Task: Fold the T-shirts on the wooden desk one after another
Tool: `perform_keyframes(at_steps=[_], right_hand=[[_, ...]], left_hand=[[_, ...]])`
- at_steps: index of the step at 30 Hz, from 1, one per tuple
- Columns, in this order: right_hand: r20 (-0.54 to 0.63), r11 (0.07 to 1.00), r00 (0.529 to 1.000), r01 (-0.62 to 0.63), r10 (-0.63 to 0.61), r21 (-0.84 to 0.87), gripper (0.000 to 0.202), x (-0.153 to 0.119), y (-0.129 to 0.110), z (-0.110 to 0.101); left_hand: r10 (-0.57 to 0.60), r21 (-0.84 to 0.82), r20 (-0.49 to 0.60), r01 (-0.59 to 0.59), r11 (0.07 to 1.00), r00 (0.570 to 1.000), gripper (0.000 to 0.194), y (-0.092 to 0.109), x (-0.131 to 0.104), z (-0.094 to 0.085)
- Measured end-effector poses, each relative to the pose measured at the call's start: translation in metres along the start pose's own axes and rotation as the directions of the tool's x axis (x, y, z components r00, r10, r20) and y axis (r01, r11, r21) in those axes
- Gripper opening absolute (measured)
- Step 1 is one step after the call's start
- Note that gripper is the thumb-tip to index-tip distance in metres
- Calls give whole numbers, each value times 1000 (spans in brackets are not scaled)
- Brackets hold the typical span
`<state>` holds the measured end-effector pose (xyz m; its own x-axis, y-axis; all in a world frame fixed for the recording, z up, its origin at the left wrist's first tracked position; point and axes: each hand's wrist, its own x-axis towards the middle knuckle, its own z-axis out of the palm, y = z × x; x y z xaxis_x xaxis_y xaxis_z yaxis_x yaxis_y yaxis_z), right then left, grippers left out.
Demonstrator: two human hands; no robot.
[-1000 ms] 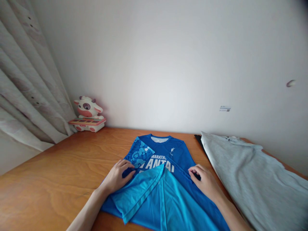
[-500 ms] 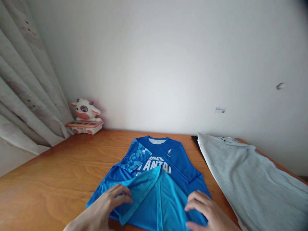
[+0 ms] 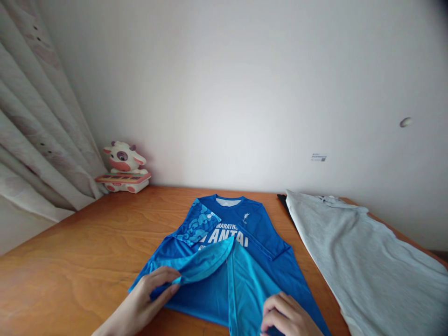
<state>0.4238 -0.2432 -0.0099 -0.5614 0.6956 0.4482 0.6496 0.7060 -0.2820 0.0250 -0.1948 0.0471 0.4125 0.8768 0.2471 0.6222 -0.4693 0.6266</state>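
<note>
A blue T-shirt (image 3: 261, 233) with white lettering lies on the wooden table, both sleeves turned in over its front. Its lower part is folded up, showing a lighter blue inner side that comes to a point below the lettering. At the lower left, my left hand (image 3: 150, 296) pinches the edge of the light blue flap between thumb and fingers, lifting it slightly. My right hand (image 3: 285, 315) is at the lower right over the shirt, fingers curled down at the light blue cloth; its fingertips are partly hidden.
Grey clothing (image 3: 360, 247) with something black under its left edge lies on the right side of the table (image 3: 87, 252). A cow-shaped toy keyboard (image 3: 124, 170) stands at the back left, beside a curtain (image 3: 38, 116). A white wall rises behind.
My left hand has closed on the left flap edge, which is now raised and curved. My right hand has shifted slightly left and down, its fingers more curled. The lower left cloth has moved.
</note>
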Motion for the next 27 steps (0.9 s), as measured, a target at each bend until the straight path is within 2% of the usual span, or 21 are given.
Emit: perform_keyframes(at_steps=[4, 9, 11, 14, 15, 17, 20, 22, 23, 25, 27], right_hand=[[-13, 1000, 1000, 2, -2, 20, 11, -2, -2, 7], [25, 998, 998, -66, 65, 24, 8, 10, -18, -5], [15, 984, 992, -126, 125, 129, 10, 14, -23, -10], [27, 890, 954, -290, 300, 351, 18, 17, -25, -20], [36, 837, 923, -362, 382, 410, 24, 17, -24, -23], [32, 715, 833, -492, 552, 496, 35, 17, -16, -30], [-32, 530, 645, -597, 763, 602, 47, 14, 7, -41], [-79, 421, 513, -596, 855, 684, 54, 12, 25, -48], [-94, 377, 462, -570, 882, 730, 57, 11, 33, -52], [-100, 306, 401, -489, 910, 817, 59, 9, 46, -62], [-88, 255, 378, -417, 921, 873, 57, 9, 54, -73]], left_hand=[[-91, -32, -55, 89, 996, 994, 28, -4, 6, -3], [17, 24, 38, -18, 1000, 999, 23, -5, 13, 5], [31, 9, 44, -32, 999, 999, 22, -7, 14, 7], [-71, -67, -52, 68, 995, 996, 29, -10, 17, 2], [-123, -107, -100, 112, 988, 987, 33, -11, 19, -1], [-222, -200, -200, 182, 963, 954, 44, -12, 24, -9], [-354, -349, -343, 231, 908, 870, 55, -10, 33, -19], [-426, -448, -374, 242, 861, 824, 58, -8, 38, -25], [-449, -491, -376, 237, 838, 810, 59, -7, 41, -28], [-474, -548, -369, 224, 806, 800, 61, -4, 46, -35], [-486, -561, -371, 226, 796, 791, 63, -2, 50, -43]])
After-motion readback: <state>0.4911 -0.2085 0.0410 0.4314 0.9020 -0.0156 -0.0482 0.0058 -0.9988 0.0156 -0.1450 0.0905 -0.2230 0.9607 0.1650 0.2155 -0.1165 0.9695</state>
